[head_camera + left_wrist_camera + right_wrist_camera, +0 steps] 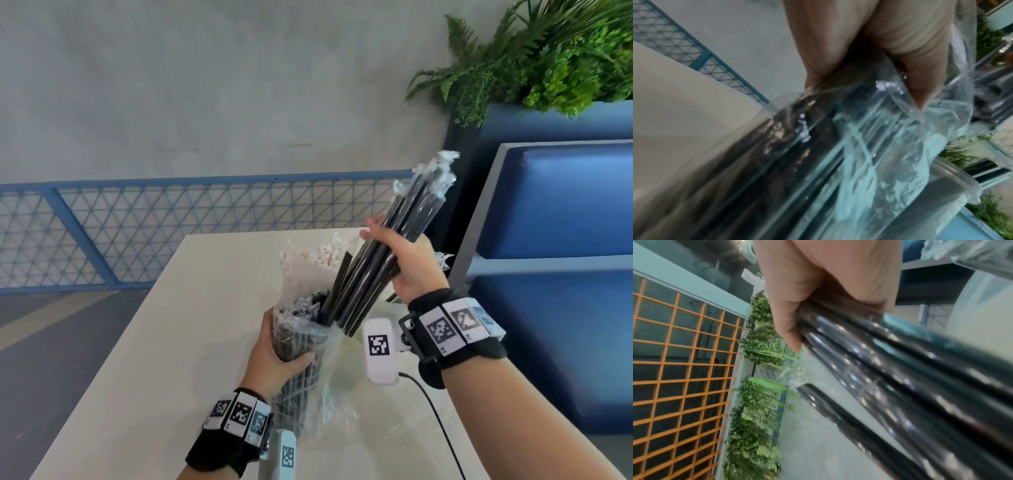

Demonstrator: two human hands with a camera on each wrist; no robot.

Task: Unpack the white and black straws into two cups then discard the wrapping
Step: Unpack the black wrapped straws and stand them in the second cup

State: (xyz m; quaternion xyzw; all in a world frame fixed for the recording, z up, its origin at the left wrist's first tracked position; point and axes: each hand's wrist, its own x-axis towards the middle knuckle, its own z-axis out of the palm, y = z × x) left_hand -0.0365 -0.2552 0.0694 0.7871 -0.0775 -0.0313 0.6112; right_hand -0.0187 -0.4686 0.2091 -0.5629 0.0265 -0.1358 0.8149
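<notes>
The right hand (407, 260) is raised above the bench (144, 342), palm turned toward the camera, its grip closed round a bundle of black straws (387, 246) that slants from about 7 o'clock up to 1 o'clock. Each straw is a glossy black tube in its own thin clear sleeve, and the crinkled sleeve ends bunch whitish at the top; the lower ends sit just at the mouth of the bag (308, 342). In the right wrist view the fingers (789, 331) curl over the shiny tubes (900, 378). The left hand (277, 356), lower and at about 8 o'clock from the right, wraps its grip round the bag, a wrinkled clear plastic wrapper standing nearly upright with more black straws inside. The left wrist view shows the thumb (916, 81) pressing the creased film (869, 146) against the dark tubes, and a clear cup rim (953, 175) close at 4 o'clock. Behind the bag, at 12 o'clock from the left hand, stands a bunch of white straws (308, 263) with twisted paper ends; what holds them is hidden. The bench is smooth and cream-coloured. Both wrists wear black bands with printed square markers.
</notes>
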